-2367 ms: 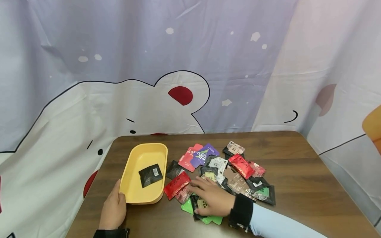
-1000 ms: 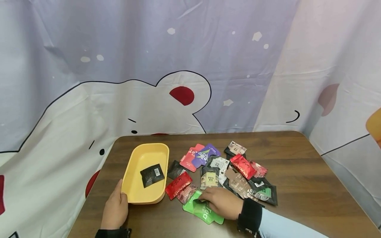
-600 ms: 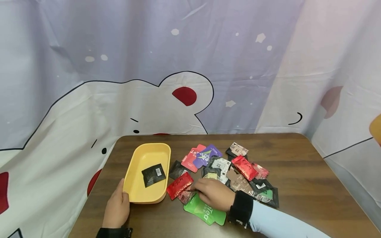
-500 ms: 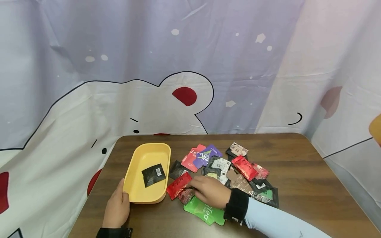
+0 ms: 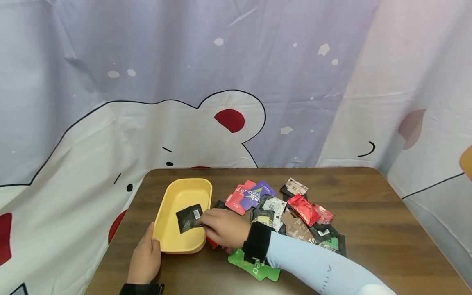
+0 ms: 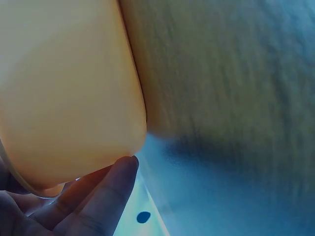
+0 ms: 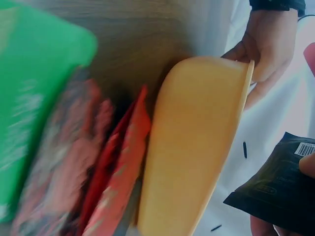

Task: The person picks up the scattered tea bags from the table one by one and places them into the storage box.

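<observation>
Pinching a black packet (image 7: 278,194) with a barcode between thumb and fingertips of the right hand (image 5: 223,227), as seen from the right wrist, with the fingers clamped on its lower edge

Reaching that hand across from 3 o'clock to the right rim of the yellow tray (image 5: 173,192); seen from the head, not possible to tell whether the pinched packet is the dark one lying inside the tray or a second one mostly hidden under the fingers

Gripping the tray's near corner at 7 o'clock with the left hand (image 5: 144,259), thumb curled on the rim and fingers curled beneath, steadying it on the counter (image 5: 368,213)

Leaving a loose pile of packets (image 5: 298,209) at 3 o'clock of the tray, with a red packet (image 7: 125,162) just beside the tray wall and a green packet (image 5: 254,268) at 5 o'clock under the right sleeve

Judging the black packet to be very light, thin and crinkly, likely slick foil that bends and slides easily; taking it by a sealed edge or corner in a light pinch looks safest, rather than squeezing the flat middle
</observation>
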A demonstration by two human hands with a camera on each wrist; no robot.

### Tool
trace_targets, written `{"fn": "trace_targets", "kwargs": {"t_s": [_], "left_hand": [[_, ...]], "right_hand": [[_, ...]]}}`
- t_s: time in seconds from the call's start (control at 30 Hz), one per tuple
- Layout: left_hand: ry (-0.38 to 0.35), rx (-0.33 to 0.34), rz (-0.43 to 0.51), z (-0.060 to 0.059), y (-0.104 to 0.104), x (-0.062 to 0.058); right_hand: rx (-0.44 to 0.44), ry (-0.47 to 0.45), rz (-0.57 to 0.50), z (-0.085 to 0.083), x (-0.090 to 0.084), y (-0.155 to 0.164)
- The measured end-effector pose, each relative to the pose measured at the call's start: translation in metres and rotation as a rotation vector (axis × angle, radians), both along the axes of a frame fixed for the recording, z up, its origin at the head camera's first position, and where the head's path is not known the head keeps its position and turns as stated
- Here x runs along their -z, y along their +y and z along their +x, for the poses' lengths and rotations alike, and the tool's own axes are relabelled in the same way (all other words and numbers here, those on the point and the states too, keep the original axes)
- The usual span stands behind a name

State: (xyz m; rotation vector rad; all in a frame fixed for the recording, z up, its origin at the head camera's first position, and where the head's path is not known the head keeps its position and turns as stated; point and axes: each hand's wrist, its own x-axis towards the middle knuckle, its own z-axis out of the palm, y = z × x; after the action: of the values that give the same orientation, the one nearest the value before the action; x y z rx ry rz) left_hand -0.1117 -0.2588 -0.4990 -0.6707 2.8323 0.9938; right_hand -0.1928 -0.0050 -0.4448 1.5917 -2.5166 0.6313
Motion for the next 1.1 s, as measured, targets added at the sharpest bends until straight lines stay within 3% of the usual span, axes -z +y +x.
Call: {"fn": "trace_targets", "kwargs": {"t_s": [0.47, 1.1], "left_hand": [[0.041, 0.03, -0.03, 0.002, -0.002, 0.002], [0.05, 0.044, -0.017, 0.004, -0.003, 0.001]], "right_hand": [[-0.017, -0.086, -0.074, -0.01, -0.008, -0.05], [0.003, -0.085, -0.022, -0.017, -0.007, -0.059]]}}
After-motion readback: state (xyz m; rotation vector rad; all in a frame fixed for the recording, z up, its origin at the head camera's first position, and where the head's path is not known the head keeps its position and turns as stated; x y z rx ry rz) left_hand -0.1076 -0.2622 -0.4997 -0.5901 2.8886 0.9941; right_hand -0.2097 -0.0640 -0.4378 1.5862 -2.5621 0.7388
